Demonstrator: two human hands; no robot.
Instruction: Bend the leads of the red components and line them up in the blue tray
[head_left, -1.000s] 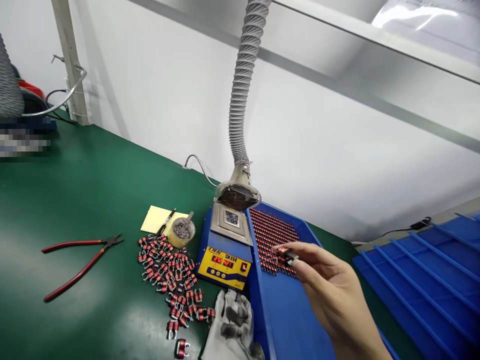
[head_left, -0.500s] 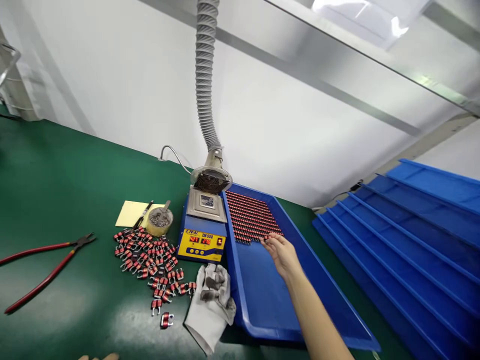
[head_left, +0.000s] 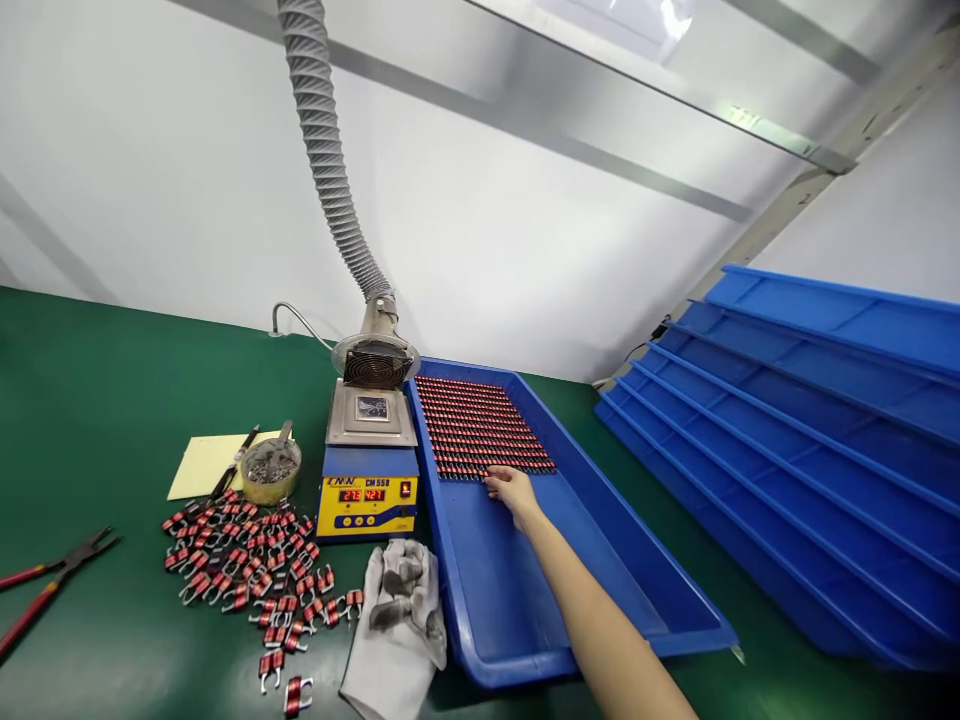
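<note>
The right hand is at the front row of coils; I can't tell if its fingers hold one. Many neat rows fill the tray's far end. A messy pile is left on the counter.

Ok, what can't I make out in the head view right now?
In the head view:
- Left hand: out of frame.
- Whether the right hand grips anything: hidden by the hand itself, too small.
- Pliers' handle ends: cut off by left edge.
- Glove's cuff end: cut off by bottom edge.
</note>
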